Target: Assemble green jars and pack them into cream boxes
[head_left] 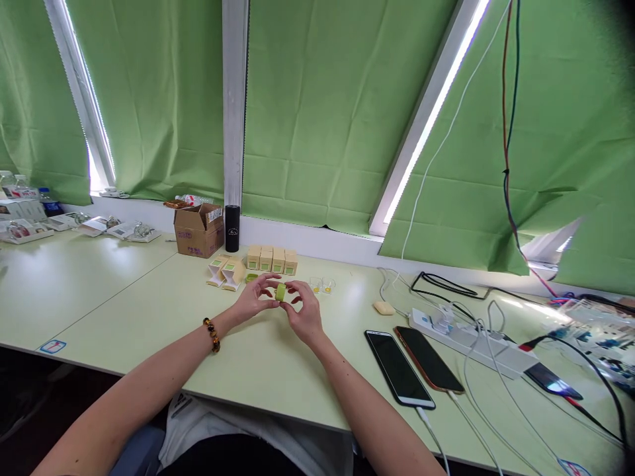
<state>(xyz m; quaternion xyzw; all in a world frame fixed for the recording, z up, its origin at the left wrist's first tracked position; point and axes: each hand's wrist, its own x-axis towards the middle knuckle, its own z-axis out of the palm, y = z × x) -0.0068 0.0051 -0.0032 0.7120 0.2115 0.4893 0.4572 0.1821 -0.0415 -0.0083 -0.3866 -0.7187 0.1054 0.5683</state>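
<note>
A small green round-cornered piece (pixel 280 292) is held up a little above the table between both hands. My left hand (pixel 255 295) pinches it from the left, fingers curved over it. From the right, my right hand (pixel 303 311) grips it between thumb and fingertips. What exactly the piece is I cannot make out. Another green piece (pixel 251 277) lies just behind my left hand. Two small clear holders with yellow bits (pixel 322 286) sit to the right of my right hand.
Small tan boxes (pixel 272 260) stand in a row behind the hands, with opened ones (pixel 227 272) to their left. A cardboard carton (pixel 199 230) and black bottle (pixel 232 229) stand farther back. Two phones (pixel 401 369), a power strip (pixel 476 344) and loose cables crowd the right side.
</note>
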